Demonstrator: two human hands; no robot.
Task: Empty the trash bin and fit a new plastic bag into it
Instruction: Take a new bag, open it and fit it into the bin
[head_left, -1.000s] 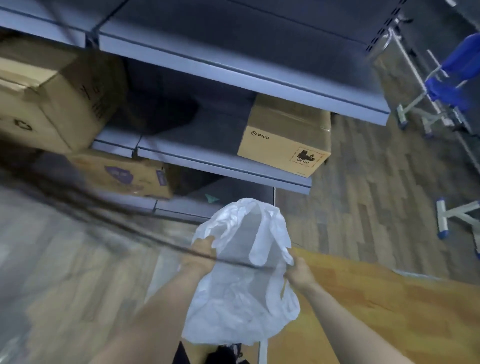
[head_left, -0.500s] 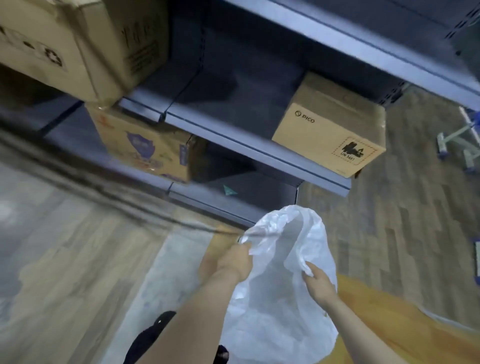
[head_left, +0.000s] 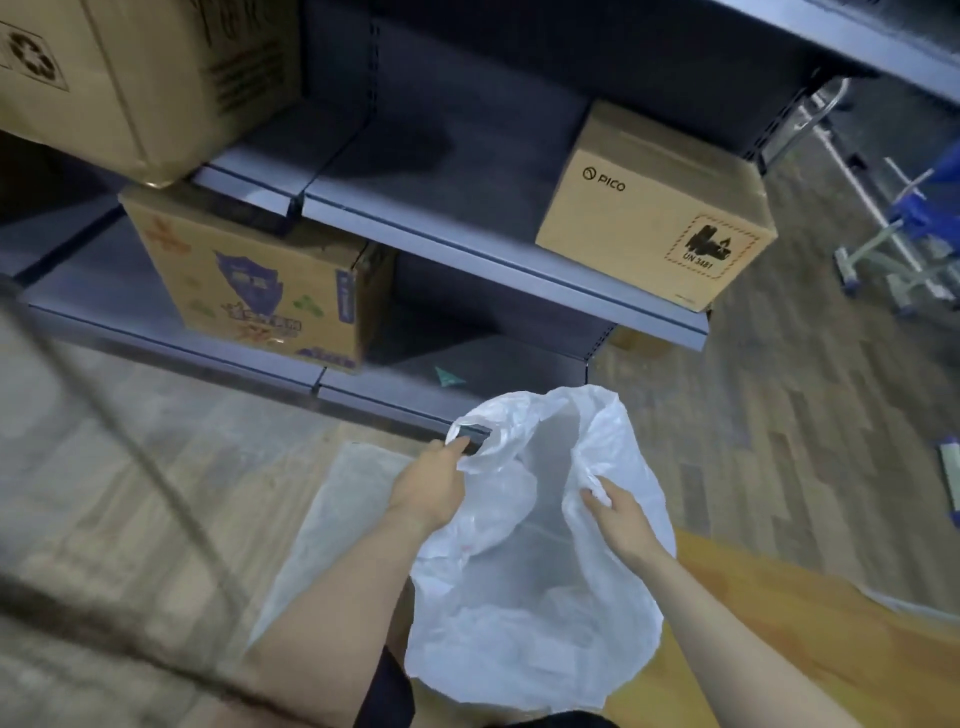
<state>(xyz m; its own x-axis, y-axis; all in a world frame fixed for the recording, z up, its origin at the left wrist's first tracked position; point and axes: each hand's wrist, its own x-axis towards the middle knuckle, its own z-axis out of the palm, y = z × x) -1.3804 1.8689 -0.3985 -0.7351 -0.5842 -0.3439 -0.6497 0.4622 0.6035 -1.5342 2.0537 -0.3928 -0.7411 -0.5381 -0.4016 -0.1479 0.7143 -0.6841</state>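
A white translucent plastic bag (head_left: 524, 597) hangs in front of me with its mouth spread wide and facing up. My left hand (head_left: 431, 486) pinches the bag's left rim, where the plastic wraps a small dark edge. My right hand (head_left: 621, 519) grips the right rim. The bag's lower part sags between my forearms. No trash bin shows clearly; whatever is under the bag is hidden by it.
Grey metal shelving (head_left: 498, 260) stands just ahead, carrying a PICO cardboard box (head_left: 649, 208), a printed box (head_left: 260, 280) and a large box (head_left: 145, 67) at top left. A pale sheet (head_left: 332, 519) lies on the wood floor. An orange surface (head_left: 831, 639) is at lower right.
The view swung right and closer to the shelves. The bag's mouth has been pulled wider between my hands, which stayed on its rim.
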